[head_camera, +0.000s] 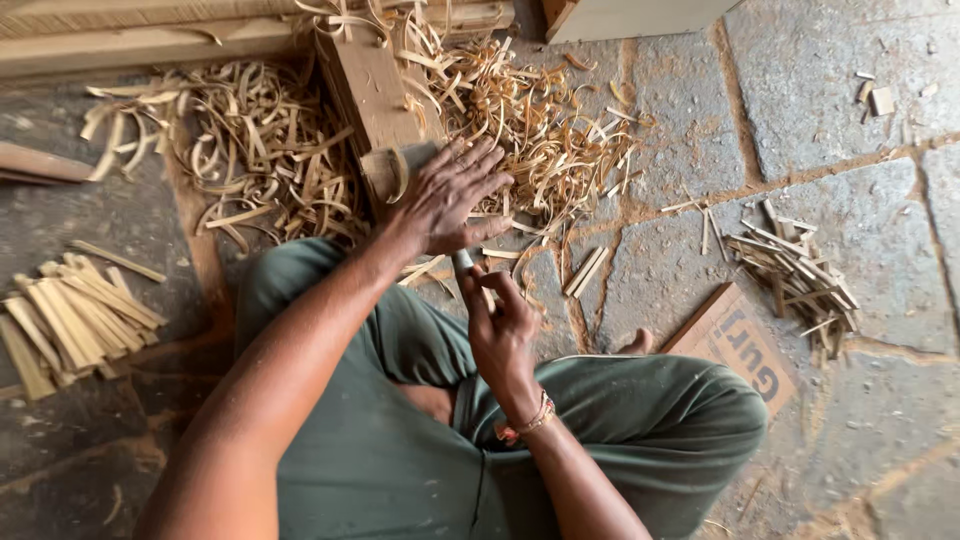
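Mid-shaving, the left hand (445, 200) pressed flat, fingers spread, on the wooden block (375, 95) while the right hand (500, 330) gripped a blade handle (463, 262), seemingly needing a steady stroke next.

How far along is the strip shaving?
Done: curled shavings heaped around the wooden block; thin slivers piled beside the cardboard. In hand: left hand presses on the block's end, right hand holds a small blade handle. Left: thicker bamboo strips stacked nearby.
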